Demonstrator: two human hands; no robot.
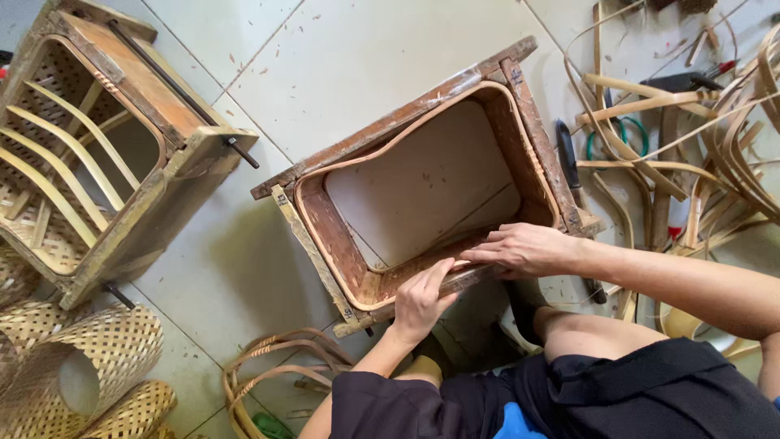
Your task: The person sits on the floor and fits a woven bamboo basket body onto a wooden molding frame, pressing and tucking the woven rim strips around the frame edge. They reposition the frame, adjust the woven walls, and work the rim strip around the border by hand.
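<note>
On the pale tiled floor a worn wooden frame mould, open at top and bottom so that the tiles showed through it, stood in front of the seated person. A thin bent bamboo strip ran round inside it, lying flat against the inner walls and following the rounded corners; nothing else was in the frame. The left hand gripped the near edge of the frame, thumb inside and fingers curled over the wood, pinching the strip to the wall there. The right hand lay just beside it on the same near edge, fingers together and stretched flat, pressing down on strip and rim; whether it held anything could not be told. To the left a second wooden mould lay tilted on its side, fastened with dark metal rods, holding a woven bamboo basket fitted with several curved bamboo slats. Below it, at the lower left, lay finished woven baskets on their sides, hollow inside. Near the person's knee rested a bundle of looped bamboo rims. To the right a loose heap of bamboo strips lay spread, with a dark-handled knife just beside the frame.
</note>
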